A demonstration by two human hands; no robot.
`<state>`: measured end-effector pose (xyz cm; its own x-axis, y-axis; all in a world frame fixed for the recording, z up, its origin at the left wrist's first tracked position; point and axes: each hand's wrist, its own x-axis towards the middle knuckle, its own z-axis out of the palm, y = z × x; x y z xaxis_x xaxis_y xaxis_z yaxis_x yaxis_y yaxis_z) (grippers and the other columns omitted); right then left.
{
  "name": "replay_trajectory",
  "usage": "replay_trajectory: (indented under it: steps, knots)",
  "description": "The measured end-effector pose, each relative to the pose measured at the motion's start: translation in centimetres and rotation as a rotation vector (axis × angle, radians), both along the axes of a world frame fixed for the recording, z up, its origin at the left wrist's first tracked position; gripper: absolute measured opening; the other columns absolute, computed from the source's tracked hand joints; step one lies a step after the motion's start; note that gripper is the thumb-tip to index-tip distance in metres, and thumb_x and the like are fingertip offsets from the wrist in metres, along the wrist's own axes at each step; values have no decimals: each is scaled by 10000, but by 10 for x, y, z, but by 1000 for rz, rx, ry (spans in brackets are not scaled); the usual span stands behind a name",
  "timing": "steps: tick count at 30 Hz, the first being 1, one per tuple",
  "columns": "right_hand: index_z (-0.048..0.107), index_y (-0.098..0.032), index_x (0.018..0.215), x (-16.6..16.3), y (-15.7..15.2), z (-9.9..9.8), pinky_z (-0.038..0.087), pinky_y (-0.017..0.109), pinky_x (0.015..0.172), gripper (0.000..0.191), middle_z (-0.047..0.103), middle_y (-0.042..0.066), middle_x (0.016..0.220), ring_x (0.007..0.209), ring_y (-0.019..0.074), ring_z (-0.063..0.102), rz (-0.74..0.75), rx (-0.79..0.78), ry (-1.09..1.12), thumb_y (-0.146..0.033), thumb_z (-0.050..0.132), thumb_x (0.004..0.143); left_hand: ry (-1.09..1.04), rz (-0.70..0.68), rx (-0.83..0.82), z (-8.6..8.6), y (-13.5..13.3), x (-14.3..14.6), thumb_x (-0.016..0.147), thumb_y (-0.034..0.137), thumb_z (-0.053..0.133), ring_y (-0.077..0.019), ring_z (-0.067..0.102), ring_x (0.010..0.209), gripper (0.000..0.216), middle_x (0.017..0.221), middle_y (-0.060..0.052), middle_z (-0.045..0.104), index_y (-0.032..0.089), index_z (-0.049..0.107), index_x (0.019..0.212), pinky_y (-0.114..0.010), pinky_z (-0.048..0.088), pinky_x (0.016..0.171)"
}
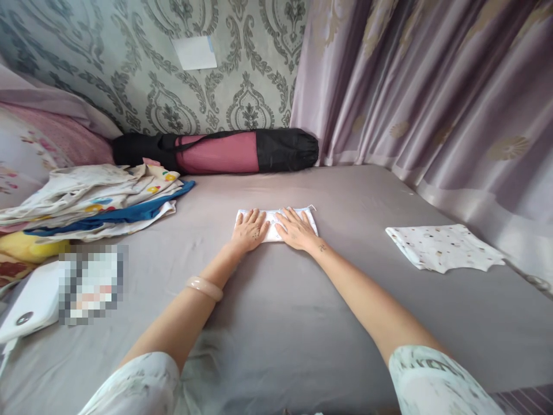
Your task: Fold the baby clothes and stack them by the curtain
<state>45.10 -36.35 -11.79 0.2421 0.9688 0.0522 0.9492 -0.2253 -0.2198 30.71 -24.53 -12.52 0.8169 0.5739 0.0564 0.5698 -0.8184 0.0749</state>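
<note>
A small folded white cloth (272, 233) with faint bluish marks lies flat on the grey bed sheet (276, 323) in front of me. My left hand (251, 229) rests palm down on its left part, fingers spread. On the right part lies my right hand (297, 228), also flat with its fingers apart. Both hands touch the cloth from above and grip nothing. Much of the cloth is hidden under them. A thin loose string shows at its far right corner.
Folded white garment (444, 246) with small prints lies right. Left are piled clothes (108, 196), a white power bank (37, 300) with a cable and a blurred-out object (95, 285). A pink-and-black rolled mat bag (216, 152) lies along the wall; curtains (410, 86) hang right.
</note>
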Motion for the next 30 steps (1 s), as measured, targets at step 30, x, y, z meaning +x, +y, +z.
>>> replay_trajectory:
  steps: [30]
  knots:
    - [537,-207,1337,43,5,14,276,420,1087,432,543,92,1372,1258,248,466,-51,-6,-20,-319,312,986,43,17,-69,19,65,-4,913,279,366,-275,529,1217,413,1321,-115,573,225,548,1280,-445,375,1030]
